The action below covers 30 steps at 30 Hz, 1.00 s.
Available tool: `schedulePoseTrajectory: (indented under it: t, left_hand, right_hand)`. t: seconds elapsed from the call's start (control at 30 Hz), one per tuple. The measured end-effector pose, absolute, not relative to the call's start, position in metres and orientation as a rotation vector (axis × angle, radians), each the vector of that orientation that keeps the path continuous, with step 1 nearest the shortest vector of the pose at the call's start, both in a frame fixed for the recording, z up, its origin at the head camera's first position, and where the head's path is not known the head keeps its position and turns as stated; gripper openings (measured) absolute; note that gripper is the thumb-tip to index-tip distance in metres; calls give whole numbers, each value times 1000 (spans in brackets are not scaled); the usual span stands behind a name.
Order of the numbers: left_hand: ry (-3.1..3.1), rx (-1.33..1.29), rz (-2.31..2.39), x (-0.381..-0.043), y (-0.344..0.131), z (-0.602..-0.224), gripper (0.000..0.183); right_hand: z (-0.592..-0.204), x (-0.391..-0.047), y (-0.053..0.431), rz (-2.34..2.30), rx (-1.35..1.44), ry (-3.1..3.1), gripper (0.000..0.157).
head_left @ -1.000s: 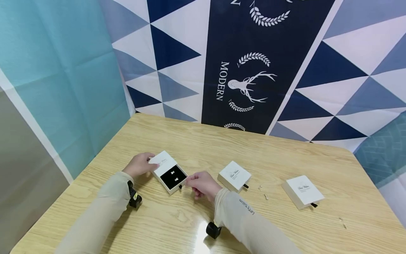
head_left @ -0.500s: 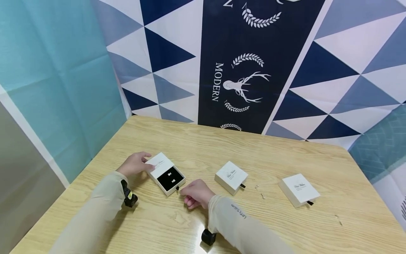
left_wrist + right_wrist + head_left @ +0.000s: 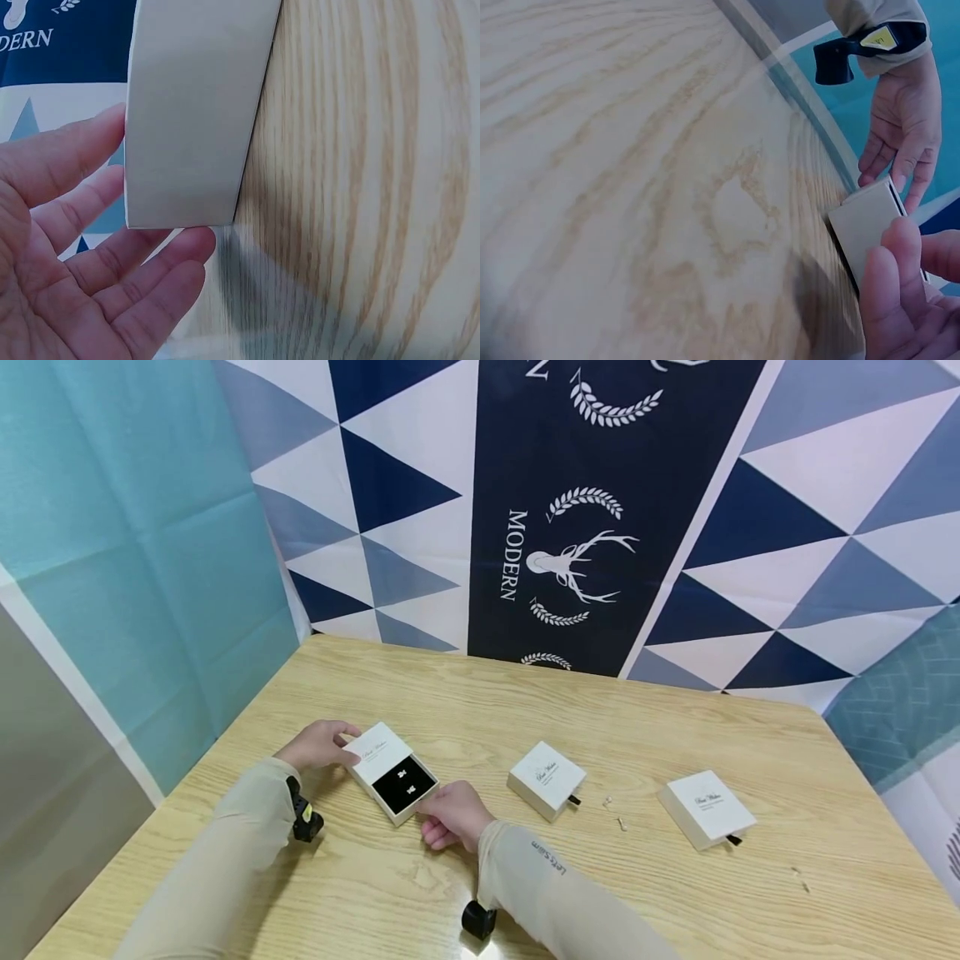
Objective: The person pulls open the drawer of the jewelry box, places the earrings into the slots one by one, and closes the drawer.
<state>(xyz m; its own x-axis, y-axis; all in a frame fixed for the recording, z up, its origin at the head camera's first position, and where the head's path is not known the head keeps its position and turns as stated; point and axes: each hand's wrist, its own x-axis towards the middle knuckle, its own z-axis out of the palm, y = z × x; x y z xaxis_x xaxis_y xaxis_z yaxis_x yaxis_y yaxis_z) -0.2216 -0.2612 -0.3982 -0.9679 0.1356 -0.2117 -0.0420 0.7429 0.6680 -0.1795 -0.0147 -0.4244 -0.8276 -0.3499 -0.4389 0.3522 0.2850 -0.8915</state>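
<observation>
A white drawer-style jewelry box (image 3: 377, 752) lies on the left of the table, its drawer partly pulled out. Two small bow-shaped studs (image 3: 411, 791) sit on the black padding (image 3: 393, 787) inside. My left hand (image 3: 317, 745) holds the sleeve at its far-left end, thumb on top; in the left wrist view, fingertips (image 3: 199, 241) touch the box's end. At the drawer front is my right hand (image 3: 455, 814), thumb and forefinger against it where the dark pull tab was visible, the other fingers curled under. The right wrist view shows the box side (image 3: 864, 229) beyond those fingers.
Two closed white boxes with black tabs stand farther right, one mid-table (image 3: 547, 774) and one at the right (image 3: 707, 807). Tiny thin metallic pieces (image 3: 622, 824) lie between them, and more pieces (image 3: 801, 878) lie near the right edge. Patterned cloth hangs behind the table.
My right hand drew back slightly from the drawer's right corner, then came to the tab at the front, covering it. The left hand stays on the sleeve. The drawer's opening looks about the same.
</observation>
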Motion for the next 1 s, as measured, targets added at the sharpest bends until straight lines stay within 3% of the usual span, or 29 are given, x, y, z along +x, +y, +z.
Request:
schedulePoseTrajectory:
  t: [0.37, 1.0]
  left_hand:
    - [2701, 90, 1029, -220, -260, -396, 45]
    - [2713, 102, 1054, -218, -261, -399, 44]
  right_hand:
    - [-425, -187, -17, -1583, 3, 1993, 11]
    - [-426, -187, -24, -1598, 12, 2017, 15]
